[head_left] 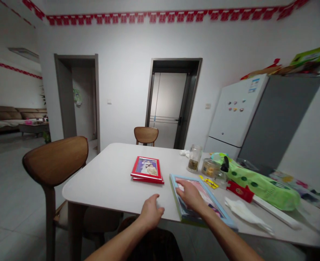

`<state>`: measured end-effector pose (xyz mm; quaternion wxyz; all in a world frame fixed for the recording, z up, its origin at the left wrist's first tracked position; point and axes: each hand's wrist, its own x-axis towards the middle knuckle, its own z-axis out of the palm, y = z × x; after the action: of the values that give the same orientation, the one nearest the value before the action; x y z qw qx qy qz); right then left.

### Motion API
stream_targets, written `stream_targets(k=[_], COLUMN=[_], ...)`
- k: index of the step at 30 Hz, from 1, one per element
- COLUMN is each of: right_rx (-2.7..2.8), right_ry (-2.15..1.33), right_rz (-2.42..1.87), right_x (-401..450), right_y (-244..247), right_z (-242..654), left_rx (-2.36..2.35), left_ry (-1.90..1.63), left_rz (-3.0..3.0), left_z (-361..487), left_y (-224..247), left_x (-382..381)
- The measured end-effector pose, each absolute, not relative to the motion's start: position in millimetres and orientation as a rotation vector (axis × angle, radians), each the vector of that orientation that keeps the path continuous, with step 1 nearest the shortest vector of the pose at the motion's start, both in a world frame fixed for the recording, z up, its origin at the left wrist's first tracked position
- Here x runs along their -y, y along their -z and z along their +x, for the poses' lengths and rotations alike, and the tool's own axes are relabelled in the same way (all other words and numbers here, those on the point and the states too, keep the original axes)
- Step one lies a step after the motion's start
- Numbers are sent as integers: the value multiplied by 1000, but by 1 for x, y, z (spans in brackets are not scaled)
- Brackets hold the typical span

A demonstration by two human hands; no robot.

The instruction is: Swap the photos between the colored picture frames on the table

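Two red picture frames [147, 169] lie stacked on the white table [108, 174], the top one showing a photo of people. A larger light-blue frame [222, 209] lies flat to their right, near the front edge. Above its left part is my right hand [190, 195], fingers apart and pointing left; whether they touch the frame is hard to tell. My left hand [151, 212] hovers at the table's front edge, left of the blue frame, with thumb and fingers apart and nothing in it.
On the table's right are a glass jar [194, 158], a round container [210, 167], a yellow packet [210, 182], a red box [240, 191], a green bag [265, 186], tissue [245, 212] and a white bar [276, 211]. Wooden chairs stand left [57, 163] and behind [146, 135].
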<state>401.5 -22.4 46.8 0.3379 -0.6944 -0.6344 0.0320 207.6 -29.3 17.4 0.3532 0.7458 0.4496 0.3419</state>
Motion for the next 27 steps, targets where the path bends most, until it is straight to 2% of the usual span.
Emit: stream_targets(k=[4,8,12,17,22,25,27], right_rx=[1919,1930,1929,2028,1780,1401,1166], right_ry=[-72,-13,26,-9,-176,-449,-706], right_rz=[-1761,-1845,-1875,-1748,-1629,-1575,-1380], right_x=[-30,-57,-48,-3,40,52,56], right_y=[-39,-31,-27,-17,-7,-15,-25], right_z=[340,316,314,314,321,324,321], left_rx=[-1201,-1224,-1228,-1241,-1084,-993,-934], left_ry=[-963,-1025,-1061,-946,-734,-821,-957], left_rz=[1931,1957,2033,2424,2591,2583,2499], left_z=[186,168,160,165,179,185,184], left_y=[-13,-9,-13,-24,-20,-23,-33], left_x=[16,9,3,1,11,21,28])
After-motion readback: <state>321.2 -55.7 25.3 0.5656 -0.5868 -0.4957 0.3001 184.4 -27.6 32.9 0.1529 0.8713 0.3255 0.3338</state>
